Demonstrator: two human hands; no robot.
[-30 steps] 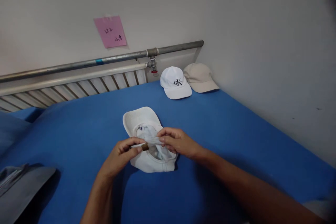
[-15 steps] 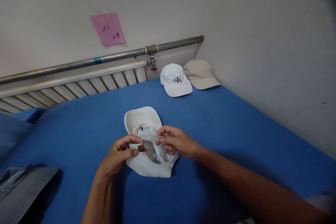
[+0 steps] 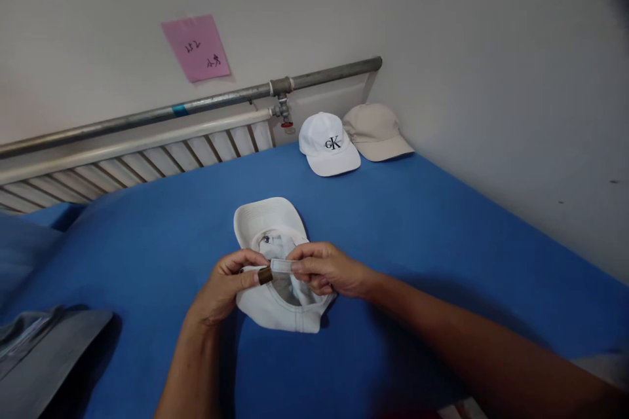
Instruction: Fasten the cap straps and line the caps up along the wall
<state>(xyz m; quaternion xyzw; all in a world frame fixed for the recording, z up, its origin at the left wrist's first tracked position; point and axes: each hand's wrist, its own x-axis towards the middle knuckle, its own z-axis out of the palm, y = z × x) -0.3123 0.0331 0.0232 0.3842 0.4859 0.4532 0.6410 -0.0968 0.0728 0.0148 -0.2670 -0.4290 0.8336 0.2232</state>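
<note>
A white cap (image 3: pixel 268 222) lies upside down on the blue surface (image 3: pixel 422 222), its brim pointing away from me. My left hand (image 3: pixel 223 288) pinches the brass buckle (image 3: pixel 265 275) at the cap's back opening. My right hand (image 3: pixel 322 268) pinches the free end of the white adjusting strap (image 3: pixel 281 266), right next to the buckle. Both hands are closed on these parts, close together over the cap's inside.
Two more caps sit at the far corner: a white one with a black logo (image 3: pixel 328 142) and a beige one (image 3: pixel 376 131). A radiator (image 3: pixel 137 163) and metal pipe (image 3: pixel 196 105) run along the wall under a pink note (image 3: pixel 196 47). A grey hat (image 3: pixel 42 357) lies at lower left.
My right hand has drawn nearer to my left, bringing the strap end up to the buckle. The cap has shifted slightly. The view has tilted a little.
</note>
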